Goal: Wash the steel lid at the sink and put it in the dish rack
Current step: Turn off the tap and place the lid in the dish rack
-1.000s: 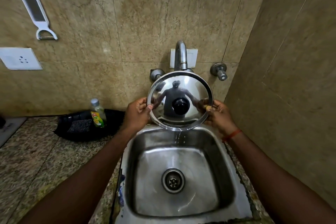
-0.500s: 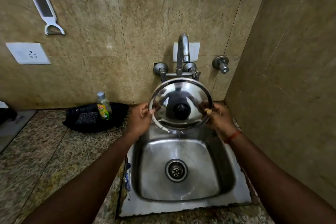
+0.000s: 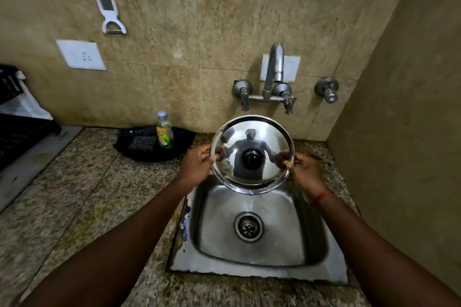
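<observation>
Beige stone tiles back our speckled granite worktop (image 3: 82, 197), with the steel sink (image 3: 259, 269) set into it near the right-hand wall. We hold the steel lid (image 3: 252, 154) upright over the back edge of the basin, below the tap (image 3: 274, 67), its shiny face and black knob (image 3: 252, 159) turned toward us.

A second ago the lid sat higher, right in front of the spout, with water dribbling from its lower rim into the basin. Now it hangs lower and clear of the spout, and we see no water falling. We judge the rinse finished and the carry to the rack about to start. What may be that rack is a dark slatted tray (image 3: 17, 132) at the far left edge, well apart from the sink; we cannot be sure.

Both arms reach forward, nearly straight. Our left hand (image 3: 197, 164) pinches the lid's left rim, thumb on the front. Our right hand (image 3: 306, 172) grips the right rim likewise; a red thread (image 3: 321, 197) circles that wrist. Beside the sink a dish soap bottle (image 3: 164, 132) stands in a black holder (image 3: 154, 144) with a scrub pad (image 3: 142, 143).
</observation>
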